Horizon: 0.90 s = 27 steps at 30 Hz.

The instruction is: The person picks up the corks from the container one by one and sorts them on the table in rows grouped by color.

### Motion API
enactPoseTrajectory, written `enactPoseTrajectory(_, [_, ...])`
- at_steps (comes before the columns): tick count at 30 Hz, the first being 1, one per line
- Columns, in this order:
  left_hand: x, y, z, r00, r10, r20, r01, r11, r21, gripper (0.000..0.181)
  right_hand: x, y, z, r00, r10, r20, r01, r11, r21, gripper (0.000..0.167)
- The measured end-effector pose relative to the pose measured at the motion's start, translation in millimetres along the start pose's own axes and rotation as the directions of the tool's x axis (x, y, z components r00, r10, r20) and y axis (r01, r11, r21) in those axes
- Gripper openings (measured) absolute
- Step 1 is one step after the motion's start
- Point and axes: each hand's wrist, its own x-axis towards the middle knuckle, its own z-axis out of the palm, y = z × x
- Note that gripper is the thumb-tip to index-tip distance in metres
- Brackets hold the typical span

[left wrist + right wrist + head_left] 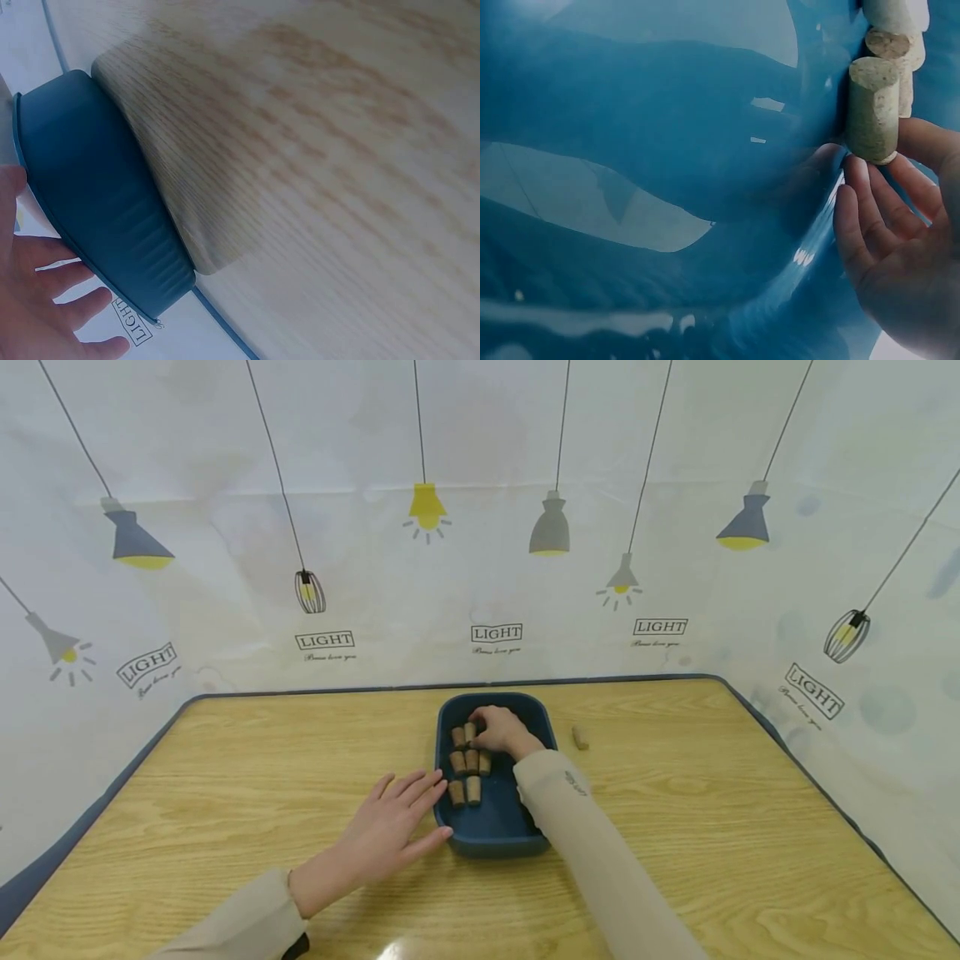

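A dark blue oval-cornered bin (495,847) stands on the table, with several tapered cork stoppers (472,762) lined up in rows along its left side. My right hand (502,731) reaches into the far part of the bin and pinches a pale cork stopper (874,109) between thumb and fingertips, close beside other corks. Fingers spread and nearly straight, my left hand (386,827) rests its fingertips at the bin's left rim. The left wrist view shows that hand (45,289) beside the bin's outer wall (97,180).
One cork stopper (580,737) lies on the wooden table (712,827) right of the bin. Behind the table's dark edge rises a pale wall covering (405,593) printed with hanging lamps.
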Motion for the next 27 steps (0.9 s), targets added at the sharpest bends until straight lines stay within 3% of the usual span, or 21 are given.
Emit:
enactPoseTrajectory(8, [-0.4, 1.1, 0.2, 1.000, 0.000, 0.002, 0.000, 1.000, -0.002, 0.064, 1.7, 4.2, -6.4, 1.000, 0.023, 0.005, -0.022, 1.000, -0.017, 0.039])
enactPoseTrajectory(10, [-0.3, 1.3, 0.1, 1.000, 0.001, 0.000, -0.001, 1.000, -0.002, 0.064, 8.5, 10.9, -6.2, 1.000, -0.008, -0.008, 0.008, 1.000, -0.017, 0.039])
enactPoseTrajectory(16, [0.2, 0.6, 0.5, 1.000, 0.001, -0.006, -0.002, 1.000, -0.014, 0.064, -1.3, -2.1, -24.5, 1.000, -0.007, 0.011, 0.007, 1.000, -0.021, 0.039])
enactPoseTrajectory(22, [0.1, -0.1, 1.0, 1.000, -0.001, 0.003, 0.001, 1.000, -0.015, 0.064, -6.7, -6.2, -36.6, 0.997, -0.078, 0.022, 0.080, 0.994, -0.069, 0.041])
enactPoseTrajectory(27, [0.0, 0.1, 0.1, 1.000, 0.001, 0.000, -0.001, 1.000, -0.010, 0.064, -8.0, -9.1, -46.2, 0.991, -0.128, 0.026, 0.129, 0.990, -0.054, 0.039])
